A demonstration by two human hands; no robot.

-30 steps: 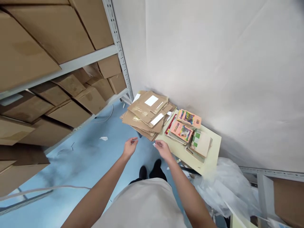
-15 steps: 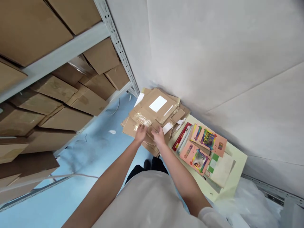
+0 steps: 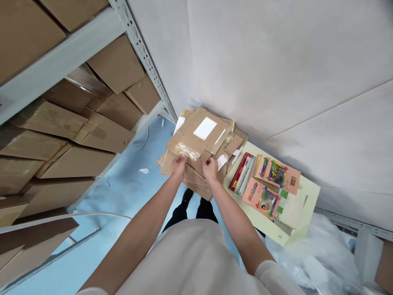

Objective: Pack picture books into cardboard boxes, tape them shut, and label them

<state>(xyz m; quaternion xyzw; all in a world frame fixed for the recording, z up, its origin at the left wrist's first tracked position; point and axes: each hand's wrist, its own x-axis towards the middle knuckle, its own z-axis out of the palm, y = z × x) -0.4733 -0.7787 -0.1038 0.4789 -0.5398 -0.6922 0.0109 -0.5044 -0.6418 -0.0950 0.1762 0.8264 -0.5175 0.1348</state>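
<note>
A flattened cardboard box (image 3: 189,133) with a white label (image 3: 205,128) and shiny clear tape lies on top of a stack of flattened cardboard (image 3: 196,183) beside the wall. My left hand (image 3: 179,168) is closed on its near edge, just below the taped part. At the near right corner, my right hand (image 3: 210,169) pinches a small flap of the same box. Both sets of fingertips are partly hidden from above. Torn white paper labels (image 3: 221,162) stick out of the stack to the right of my right hand.
Shelving (image 3: 135,39) packed with cardboard boxes (image 3: 101,133) stands on the left. To the right, a pale yellow table (image 3: 303,221) bears booklets (image 3: 260,200) and papers. Clear plastic wrapping (image 3: 325,254) lies beyond it. A paper scrap (image 3: 143,171) is on the blue floor (image 3: 123,188).
My fingers have closed more firmly on the near edge of the top cardboard, which has shifted slightly. The view has also moved a little, and more of my feet shows.
</note>
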